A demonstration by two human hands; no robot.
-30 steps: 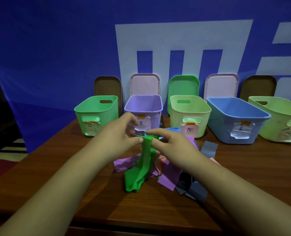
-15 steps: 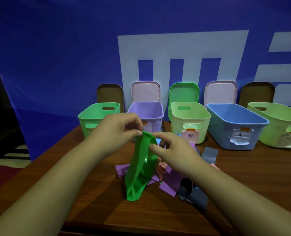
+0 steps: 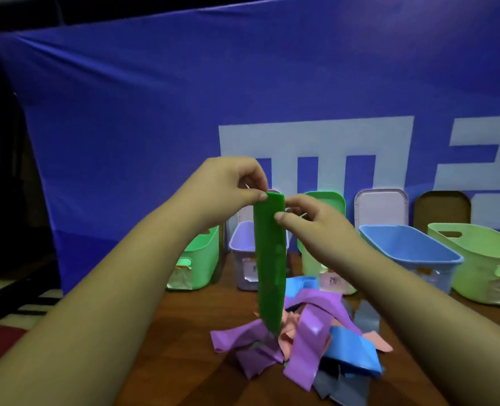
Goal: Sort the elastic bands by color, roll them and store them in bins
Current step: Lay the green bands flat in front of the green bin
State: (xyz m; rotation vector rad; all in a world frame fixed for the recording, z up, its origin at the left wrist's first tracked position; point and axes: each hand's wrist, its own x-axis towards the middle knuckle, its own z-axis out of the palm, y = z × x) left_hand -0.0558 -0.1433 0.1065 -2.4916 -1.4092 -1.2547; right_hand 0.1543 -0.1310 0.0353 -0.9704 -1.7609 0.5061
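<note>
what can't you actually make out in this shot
Head view only:
- bin labels: blurred, too small to read
- purple bin: middle hidden behind the hanging green band
- green bin: left part hidden by the left forearm
- far-right pale green bin: cut off by the frame edge
- pile of bands: lower ones covered by upper ones, so no count per colour

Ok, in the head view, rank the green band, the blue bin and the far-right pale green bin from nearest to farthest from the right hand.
1. The green band: pinched by the right hand, hanging at centre.
2. The blue bin: in the row behind, right of the hand.
3. The pale green bin: far right, beyond the blue bin.
</note>
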